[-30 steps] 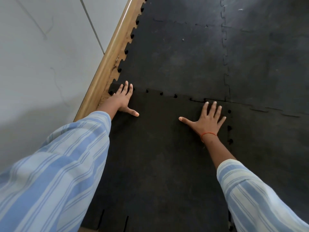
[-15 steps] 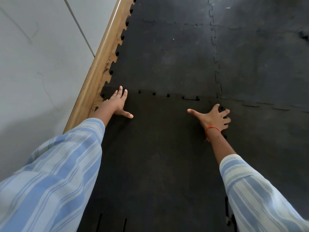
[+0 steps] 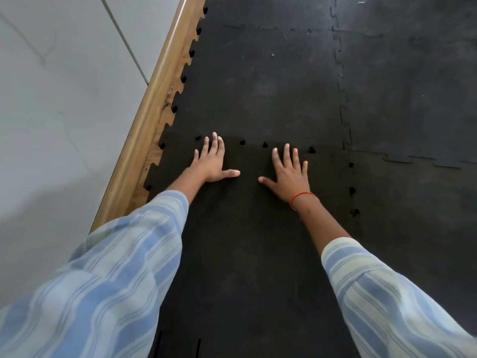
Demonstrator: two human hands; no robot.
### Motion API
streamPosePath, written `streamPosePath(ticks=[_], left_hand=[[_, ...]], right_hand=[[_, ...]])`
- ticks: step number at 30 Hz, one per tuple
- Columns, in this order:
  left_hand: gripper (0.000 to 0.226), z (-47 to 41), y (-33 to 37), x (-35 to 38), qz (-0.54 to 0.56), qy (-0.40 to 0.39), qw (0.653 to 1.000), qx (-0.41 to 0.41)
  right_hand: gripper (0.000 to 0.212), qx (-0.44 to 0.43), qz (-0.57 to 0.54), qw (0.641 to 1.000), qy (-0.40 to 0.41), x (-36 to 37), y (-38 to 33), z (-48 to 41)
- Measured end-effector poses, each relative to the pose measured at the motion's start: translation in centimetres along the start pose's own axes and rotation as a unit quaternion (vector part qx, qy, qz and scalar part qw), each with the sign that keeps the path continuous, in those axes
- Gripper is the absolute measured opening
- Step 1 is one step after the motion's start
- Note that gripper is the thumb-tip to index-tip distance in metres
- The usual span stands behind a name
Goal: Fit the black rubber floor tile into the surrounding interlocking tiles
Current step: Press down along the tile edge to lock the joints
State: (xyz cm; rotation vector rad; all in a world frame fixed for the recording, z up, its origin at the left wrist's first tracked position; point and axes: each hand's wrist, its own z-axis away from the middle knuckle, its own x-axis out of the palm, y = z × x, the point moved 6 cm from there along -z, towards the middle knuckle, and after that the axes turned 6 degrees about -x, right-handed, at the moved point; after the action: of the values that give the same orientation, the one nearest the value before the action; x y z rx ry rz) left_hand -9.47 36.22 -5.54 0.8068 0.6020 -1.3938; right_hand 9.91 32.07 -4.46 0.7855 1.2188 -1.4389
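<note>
Both the left hand and right hand are laid flat, fingers spread, nothing gripped, on the matte rubber tile beside jigsaw-edged tiles.

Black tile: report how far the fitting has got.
Done: the black tile lies flat in its slot among the surrounding tiles. In hand: the left hand and right hand press flat near its far edge. Left: small gaps show along the far and right seams, so the tabs there look unseated.
</note>
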Motion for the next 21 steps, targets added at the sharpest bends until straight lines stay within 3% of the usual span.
streamPosePath(ticks=[4, 14, 21], left_hand=[[0.100, -0.3, 0.0, 1.2, -0.041, 0.061, 0.997, 0.027], [0.094, -1.5, 1.0, 0.5, -0.069, 0.040, 0.997, -0.014], [0.073, -0.7, 2.6, 1.5, -0.066, 0.069, 0.994, 0.048]], right_hand=[[0.084, -0.007, 0.040, 0.999, -0.013, 1.9, 0.2, -0.2], [0.079, 0.013, 0.062, 0.998, -0.025, 2.4, 0.1, -0.4], [0.082, 0.028, 0.059, 0.997, -0.041, 1.9, -0.3, -0.5]])
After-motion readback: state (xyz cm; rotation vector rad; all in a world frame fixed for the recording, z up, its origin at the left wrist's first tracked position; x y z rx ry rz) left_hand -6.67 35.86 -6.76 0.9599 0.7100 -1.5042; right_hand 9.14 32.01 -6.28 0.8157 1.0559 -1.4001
